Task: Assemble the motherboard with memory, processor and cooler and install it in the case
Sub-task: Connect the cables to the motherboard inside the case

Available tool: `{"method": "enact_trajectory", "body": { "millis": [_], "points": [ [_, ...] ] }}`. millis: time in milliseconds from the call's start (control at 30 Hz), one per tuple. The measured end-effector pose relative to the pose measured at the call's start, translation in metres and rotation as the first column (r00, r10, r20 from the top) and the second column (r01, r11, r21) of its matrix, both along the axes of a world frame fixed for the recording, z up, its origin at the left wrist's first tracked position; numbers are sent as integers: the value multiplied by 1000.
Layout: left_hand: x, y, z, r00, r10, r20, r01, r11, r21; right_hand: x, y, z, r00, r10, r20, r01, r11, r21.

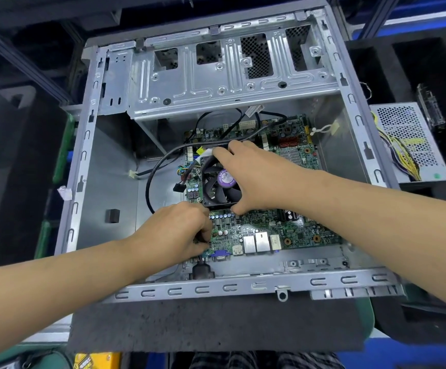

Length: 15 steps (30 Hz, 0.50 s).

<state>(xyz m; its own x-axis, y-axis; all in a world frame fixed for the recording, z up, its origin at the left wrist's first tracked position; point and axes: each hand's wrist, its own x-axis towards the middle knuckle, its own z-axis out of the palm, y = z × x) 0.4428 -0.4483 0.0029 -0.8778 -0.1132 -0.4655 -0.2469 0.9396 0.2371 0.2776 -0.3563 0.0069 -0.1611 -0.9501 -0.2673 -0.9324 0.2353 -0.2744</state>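
Note:
The green motherboard (264, 230) lies inside the open grey metal case (216, 287), its ports toward the near wall. A black cooler fan (217, 186) with a purple label sits on the board. My right hand (256, 174) spans the cooler, fingers over its far edge and thumb at its near right corner. My left hand (179, 230) is at the board's near left corner, fingers curled round the board edge beside the blue VGA port (220, 254). What its fingertips hold is partly hidden.
A black cable (152, 177) loops over the case floor left of the board. The drive cage (224, 75) bridges the far half of the case. A power supply (408, 139) with yellow wires sits to the right. Black foam (216, 323) lies under the case's near edge.

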Motion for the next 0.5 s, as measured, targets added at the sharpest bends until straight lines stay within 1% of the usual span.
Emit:
{"method": "enact_trajectory", "body": {
  "millis": [267, 500],
  "points": [
    [-1, -1, -1, 999, 41, -2, -41, 997, 59, 0, 0, 0, 1000, 0, -1, 0, 1000, 8],
    [0, -2, -4, 999, 37, -9, -37, 998, 54, 0, -1, 0, 1000, -4, -2, 4, 1000, 9]
  ]
}}
